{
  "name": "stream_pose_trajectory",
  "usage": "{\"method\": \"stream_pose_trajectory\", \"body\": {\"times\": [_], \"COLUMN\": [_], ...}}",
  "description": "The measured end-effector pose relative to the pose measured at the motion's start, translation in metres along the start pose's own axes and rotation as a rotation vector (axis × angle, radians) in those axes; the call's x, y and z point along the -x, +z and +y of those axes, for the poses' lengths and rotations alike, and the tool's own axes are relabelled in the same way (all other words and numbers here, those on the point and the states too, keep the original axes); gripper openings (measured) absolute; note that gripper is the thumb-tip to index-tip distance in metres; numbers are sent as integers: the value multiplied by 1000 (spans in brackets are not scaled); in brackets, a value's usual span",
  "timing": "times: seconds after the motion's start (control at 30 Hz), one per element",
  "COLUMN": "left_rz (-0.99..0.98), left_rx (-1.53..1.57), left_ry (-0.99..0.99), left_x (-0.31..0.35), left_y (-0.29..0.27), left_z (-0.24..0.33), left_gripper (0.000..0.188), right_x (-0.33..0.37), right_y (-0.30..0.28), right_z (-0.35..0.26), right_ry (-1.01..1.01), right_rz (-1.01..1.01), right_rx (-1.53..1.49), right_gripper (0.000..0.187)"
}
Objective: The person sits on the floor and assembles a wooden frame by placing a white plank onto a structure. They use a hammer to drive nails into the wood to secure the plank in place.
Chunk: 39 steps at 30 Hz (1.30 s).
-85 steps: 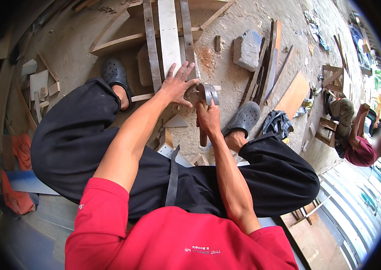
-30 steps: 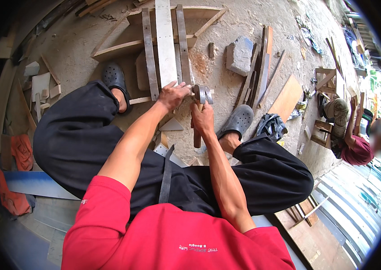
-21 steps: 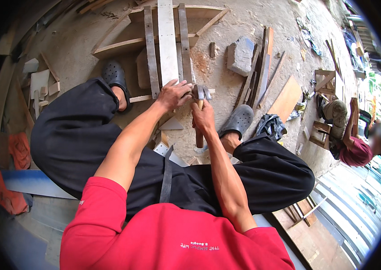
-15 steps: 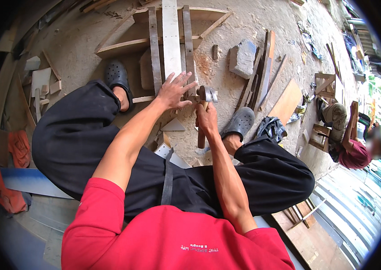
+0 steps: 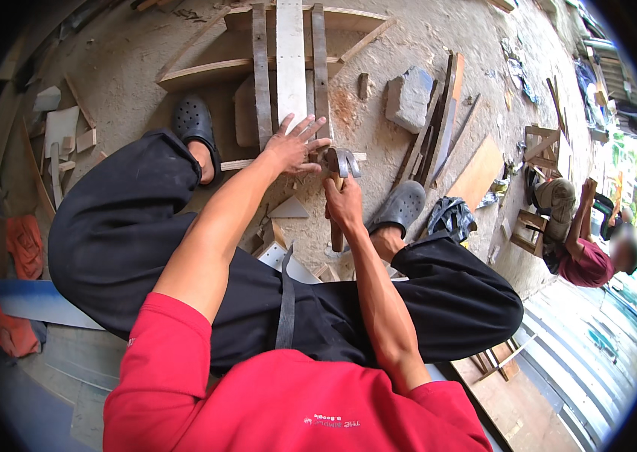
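My left hand (image 5: 296,149) lies spread on the near end of a white plank (image 5: 291,68) and the dark slats beside it, the left slat (image 5: 262,83) and the right slat (image 5: 320,68). My right hand (image 5: 345,203) is wrapped round the wooden handle of a claw hammer (image 5: 342,163). The hammer's metal head is close to the right of my left fingers, by the near end of the frame. Crosswise boards (image 5: 209,74) join the slats. Any nail under the hammer head is hidden.
A grey stone block (image 5: 409,99) and several long wood strips (image 5: 439,120) lie to the right, with a plywood sheet (image 5: 476,169) and a black plastic bag (image 5: 452,217). Wood offcuts (image 5: 62,124) lie at left. Another person (image 5: 589,256) sits at far right.
The hammer head, blurred earlier, now shows sharply and sits slightly lower and to the left. My left hand remains spread on the boards. The whole view has shifted a little.
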<state>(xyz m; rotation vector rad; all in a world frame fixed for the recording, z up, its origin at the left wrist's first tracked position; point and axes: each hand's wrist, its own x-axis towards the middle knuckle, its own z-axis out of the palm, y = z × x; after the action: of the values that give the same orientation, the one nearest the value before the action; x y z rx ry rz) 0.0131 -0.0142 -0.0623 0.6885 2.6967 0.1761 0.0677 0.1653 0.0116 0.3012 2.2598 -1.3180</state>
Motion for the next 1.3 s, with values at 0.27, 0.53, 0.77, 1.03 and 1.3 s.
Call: {"method": "stream_pose_trajectory", "body": {"times": [0.27, 0.53, 0.77, 1.03, 1.3], "left_rz": [93, -35, -73, -78, -98], "left_rx": [81, -79, -13, 27, 7], "left_ry": [14, 41, 53, 65, 42], "left_x": [-1, -7, -12, -12, -8], "left_y": [15, -11, -10, -15, -23], "left_z": [-12, -4, -10, -10, -11], "left_gripper": [52, 52, 52, 50, 49], "right_x": [-1, -8, -4, -2, 11], "right_y": [-1, -2, -2, 5, 4], "right_z": [1, 22, 11, 13, -28], "right_ry": [-54, -49, -178, -44, -382], "right_rz": [62, 71, 106, 116, 257], "right_rx": [-54, 4, 126, 139, 124], "right_gripper": [22, 25, 24, 28, 28]}}
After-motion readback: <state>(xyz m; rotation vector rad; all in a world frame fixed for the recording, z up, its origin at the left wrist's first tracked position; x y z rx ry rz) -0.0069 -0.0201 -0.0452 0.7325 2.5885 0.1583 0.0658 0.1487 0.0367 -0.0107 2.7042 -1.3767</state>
